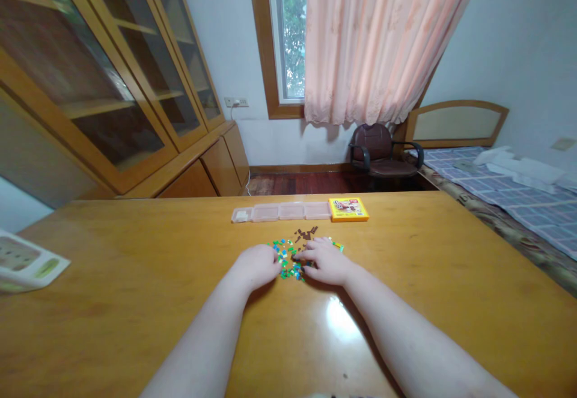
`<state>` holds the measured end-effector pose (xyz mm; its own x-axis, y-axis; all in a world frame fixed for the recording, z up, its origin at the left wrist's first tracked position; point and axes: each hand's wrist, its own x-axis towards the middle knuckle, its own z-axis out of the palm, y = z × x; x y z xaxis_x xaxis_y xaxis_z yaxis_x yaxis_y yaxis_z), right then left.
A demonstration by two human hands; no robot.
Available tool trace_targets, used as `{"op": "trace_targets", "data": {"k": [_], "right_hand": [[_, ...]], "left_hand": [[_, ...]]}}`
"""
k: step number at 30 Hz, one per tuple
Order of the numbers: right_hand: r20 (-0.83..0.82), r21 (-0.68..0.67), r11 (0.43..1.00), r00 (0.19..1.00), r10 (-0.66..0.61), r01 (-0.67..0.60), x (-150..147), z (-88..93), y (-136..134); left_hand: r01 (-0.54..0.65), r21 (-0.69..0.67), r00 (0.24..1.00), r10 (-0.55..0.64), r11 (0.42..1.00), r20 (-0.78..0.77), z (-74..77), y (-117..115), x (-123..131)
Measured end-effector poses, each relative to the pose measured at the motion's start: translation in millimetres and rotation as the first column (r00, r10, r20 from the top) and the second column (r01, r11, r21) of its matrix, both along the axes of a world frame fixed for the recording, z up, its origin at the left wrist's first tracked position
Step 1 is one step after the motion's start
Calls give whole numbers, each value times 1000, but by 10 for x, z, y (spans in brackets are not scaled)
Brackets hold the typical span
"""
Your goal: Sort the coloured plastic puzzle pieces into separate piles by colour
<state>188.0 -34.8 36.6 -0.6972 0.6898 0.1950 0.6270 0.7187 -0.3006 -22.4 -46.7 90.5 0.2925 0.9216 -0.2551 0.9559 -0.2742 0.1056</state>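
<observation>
Wooden desk [135, 254] here, with my left hand [256, 267] and right hand [324, 261] among tiny plastic bricks [291, 272], fingers [306, 255] curled down, can't tell if they're gripping any.

Daylight is let in by the window [293, 31]; glare is thrown on the table [338, 320], shadows are cast under the left hand [256, 267] and right hand [325, 261], and the cabinet [103, 79] is bent by distortion.

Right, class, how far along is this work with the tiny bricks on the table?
Done: the brown bricks lie grouped apart. In hand: the left hand and right hand are at the loose pile. Left: green and blue bricks lie mixed there, with the clear plastic compartment box beyond.
</observation>
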Motion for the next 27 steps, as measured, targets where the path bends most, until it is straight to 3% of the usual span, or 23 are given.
{"op": "trace_targets", "data": {"k": [8,13,18,23,27], "right_hand": [[-18,58,995,997,-77,77,44,-46,57],[-123,119,978,980,-159,174,99,-94,128],[-244,81,962,941,-233,259,161,-169,215],[-370,27,948,884,-285,317,172,-200,266],[-384,27,924,858,-342,381,182,-203,283]], "left_hand": [[121,-72,986,-112,990,120,-59,-16,25],[191,18,969,-192,981,158,-100,-109,82],[140,100,986,-148,985,75,-327,-169,201],[397,94,915,-401,913,38,-575,-72,279],[321,151,945,-328,935,21,-719,2,420]]}}
